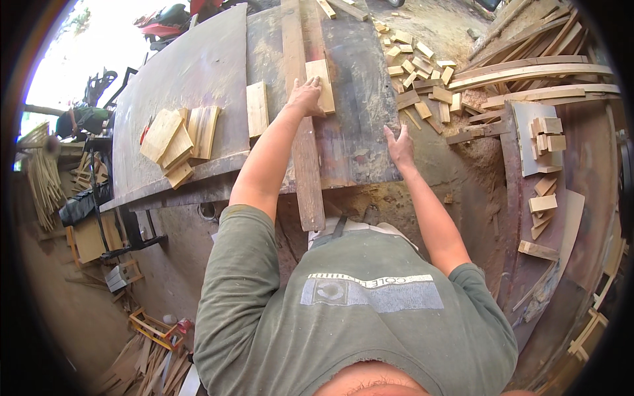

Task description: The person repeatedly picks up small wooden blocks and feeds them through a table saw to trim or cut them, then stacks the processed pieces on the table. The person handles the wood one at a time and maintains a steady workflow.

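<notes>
My left hand (307, 98) lies across a long worn plank (306, 158), fingers stretched out and reaching the left side of a pale wooden block (321, 74). The block lies flat against the plank's right side. Over the right edge of the worktable (360, 132) is my right hand (401, 146), its thumb and fingers apart and nothing in it. Just left of the plank is a second pale block (257, 109). Farther left, several boards (173, 142) form a loose, uneven pile.
Many small wood offcuts (422, 66) are scattered beyond the table's right edge. Long boards (528, 76) are heaped at the far right, above a side bench (522, 251) bearing stacked blocks (547, 142). Wood strips (142, 363) cover the floor at lower left. A motorcycle (165, 23) stands behind.
</notes>
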Demonstrator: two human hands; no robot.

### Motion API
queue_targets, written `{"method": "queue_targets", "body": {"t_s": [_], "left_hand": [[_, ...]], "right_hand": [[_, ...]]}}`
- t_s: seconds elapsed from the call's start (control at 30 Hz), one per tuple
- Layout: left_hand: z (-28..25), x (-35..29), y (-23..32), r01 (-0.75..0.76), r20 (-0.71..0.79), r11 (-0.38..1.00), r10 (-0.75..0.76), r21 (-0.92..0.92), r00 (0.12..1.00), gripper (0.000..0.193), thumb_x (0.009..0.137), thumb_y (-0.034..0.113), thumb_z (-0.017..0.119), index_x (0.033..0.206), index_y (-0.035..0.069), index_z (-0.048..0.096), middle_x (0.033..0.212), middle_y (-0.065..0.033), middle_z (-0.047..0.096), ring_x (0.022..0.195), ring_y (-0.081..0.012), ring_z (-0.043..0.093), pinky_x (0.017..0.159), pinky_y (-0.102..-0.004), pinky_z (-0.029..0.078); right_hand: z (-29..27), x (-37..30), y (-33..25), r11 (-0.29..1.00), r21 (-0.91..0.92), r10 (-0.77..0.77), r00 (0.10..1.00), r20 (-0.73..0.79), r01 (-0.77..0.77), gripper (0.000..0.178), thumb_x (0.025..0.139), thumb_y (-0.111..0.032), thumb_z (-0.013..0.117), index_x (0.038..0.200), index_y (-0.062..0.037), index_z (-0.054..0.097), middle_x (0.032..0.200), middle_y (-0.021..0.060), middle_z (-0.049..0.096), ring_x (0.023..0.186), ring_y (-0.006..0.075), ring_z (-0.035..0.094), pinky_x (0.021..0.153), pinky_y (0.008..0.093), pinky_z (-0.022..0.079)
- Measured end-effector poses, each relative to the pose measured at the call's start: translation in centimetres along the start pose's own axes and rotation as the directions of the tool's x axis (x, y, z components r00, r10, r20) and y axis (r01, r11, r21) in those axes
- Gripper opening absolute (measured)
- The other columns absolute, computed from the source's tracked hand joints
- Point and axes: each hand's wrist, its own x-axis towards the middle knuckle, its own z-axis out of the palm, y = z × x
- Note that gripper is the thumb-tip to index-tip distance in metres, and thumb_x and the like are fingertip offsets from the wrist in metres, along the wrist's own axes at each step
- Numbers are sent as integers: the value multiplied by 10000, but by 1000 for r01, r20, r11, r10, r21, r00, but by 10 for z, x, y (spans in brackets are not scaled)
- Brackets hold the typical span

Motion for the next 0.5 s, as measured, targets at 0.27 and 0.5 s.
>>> {"method": "queue_targets", "body": {"t_s": [0.27,0.5], "left_hand": [[-12,27,-13,19,30,1000,-20,20,999,1077,684,487,890,1537,16,431,1685,-129,283,1562,-267,251,1262,-594,181],[-18,56,-29,29,21,999,-30,34,999,1076,675,485,900,1529,18,443,1685,-120,287,1560,-266,255,1260,-597,188]], "right_hand": [[-3,0,-4,1000,-12,-12,1000,25,12,777,968,-599,591,1353,68,490,1185,360,655,1140,503,631,970,530,495],[0,2,-3,999,43,-10,1000,-15,10,629,963,-544,638,1237,18,562,1102,310,702,1072,479,663,904,517,512]]}}
